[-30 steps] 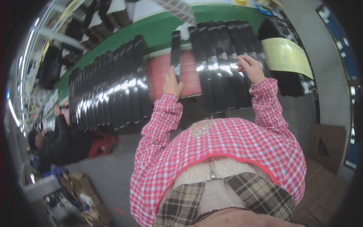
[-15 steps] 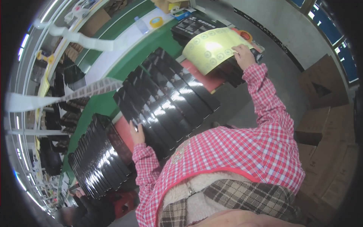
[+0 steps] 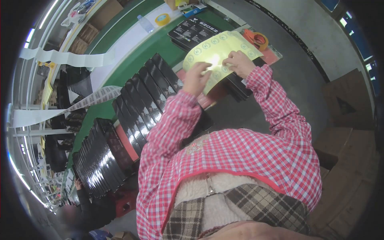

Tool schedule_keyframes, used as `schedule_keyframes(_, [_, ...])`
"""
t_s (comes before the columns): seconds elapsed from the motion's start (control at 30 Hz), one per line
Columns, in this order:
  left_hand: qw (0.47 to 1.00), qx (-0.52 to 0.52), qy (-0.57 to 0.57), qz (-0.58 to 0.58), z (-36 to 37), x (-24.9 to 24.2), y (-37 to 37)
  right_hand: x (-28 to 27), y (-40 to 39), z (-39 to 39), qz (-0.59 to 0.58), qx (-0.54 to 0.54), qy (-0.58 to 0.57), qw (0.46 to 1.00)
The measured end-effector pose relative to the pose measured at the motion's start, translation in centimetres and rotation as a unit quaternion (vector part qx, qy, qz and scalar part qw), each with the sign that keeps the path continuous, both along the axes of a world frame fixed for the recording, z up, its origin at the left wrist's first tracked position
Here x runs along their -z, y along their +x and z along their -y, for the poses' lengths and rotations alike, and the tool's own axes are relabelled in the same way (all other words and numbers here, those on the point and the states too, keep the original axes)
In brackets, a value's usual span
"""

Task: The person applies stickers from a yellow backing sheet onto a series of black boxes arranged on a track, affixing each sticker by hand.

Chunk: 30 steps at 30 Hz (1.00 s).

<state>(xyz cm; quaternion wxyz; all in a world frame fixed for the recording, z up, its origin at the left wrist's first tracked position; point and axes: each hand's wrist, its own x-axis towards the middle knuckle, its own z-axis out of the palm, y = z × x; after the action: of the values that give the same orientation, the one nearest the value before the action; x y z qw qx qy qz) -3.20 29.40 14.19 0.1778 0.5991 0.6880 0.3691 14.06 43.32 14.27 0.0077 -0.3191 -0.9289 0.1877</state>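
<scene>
A yellow sheet of round clear stickers (image 3: 218, 45) lies curved over a stack of black boxes. My left hand (image 3: 197, 78) is at the sheet's near left part, its fingertips bent in a pinch; anything between them is too small to make out. Close on its right, my right hand (image 3: 239, 64) has its thumb and fingers closed at the near edge of the sheet. Left of my hands, a row of glossy black boxes (image 3: 138, 102) leans in overlapping order, partly hidden by my left sleeve.
A second row of black boxes (image 3: 102, 154) stands farther left. An orange tape dispenser (image 3: 256, 39) is beyond the sheet, with printed black boxes (image 3: 194, 32) behind. Cardboard boxes (image 3: 344, 160) stand at right. A co-worker (image 3: 90, 208) is at lower left.
My left hand has moved from the row of black boxes up and right to the sticker sheet. My right hand has shifted left along the sheet, and its fingers have drawn in.
</scene>
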Motion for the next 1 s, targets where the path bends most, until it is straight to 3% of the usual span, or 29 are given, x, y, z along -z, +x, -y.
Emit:
schedule_keyframes(0.1, [0.997, 0.072, -0.019, -0.016, -4.7, 2.4, 1.6, 0.7, 0.0, -0.8, -0.008, -0.021, 0.018, 1.0])
schedule_keyframes(0.3, [0.987, 0.056, -0.146, 0.024, -7.1, 2.7, 3.2, 2.0, 0.7, -1.8, -0.008, -0.062, 0.024, 0.998])
schedule_keyframes(0.4, [0.984, 0.047, -0.171, 0.002, -7.2, 2.0, 3.5, 2.1, 0.9, -1.6, -0.053, -0.024, -0.025, 0.998])
schedule_keyframes(0.5, [0.989, 0.05, -0.136, -0.012, -7.3, 2.8, 3.1, 3.5, 1.2, -2.3, -0.163, -0.012, -0.077, 0.984])
schedule_keyframes(0.7, [0.991, 0.034, -0.113, 0.058, -7.2, 3.7, 3.4, 3.6, 1.1, -2.7, -0.17, 0.007, -0.083, 0.982])
schedule_keyframes(0.8, [0.996, 0.042, -0.007, 0.081, -8.3, 6.3, 3.5, 3.5, 1.7, -3.0, -0.178, -0.011, -0.034, 0.983])
schedule_keyframes(0.9, [0.989, -0.056, 0.108, 0.085, -7.2, 7.9, 1.3, 4.3, 1.5, -3.4, -0.257, -0.078, -0.043, 0.962])
schedule_keyframes(1.0, [0.95, -0.25, -0.003, 0.187, -5.6, 8.5, -2.0, 1.9, 1.7, -1.8, -0.24, 0.039, -0.188, 0.951])
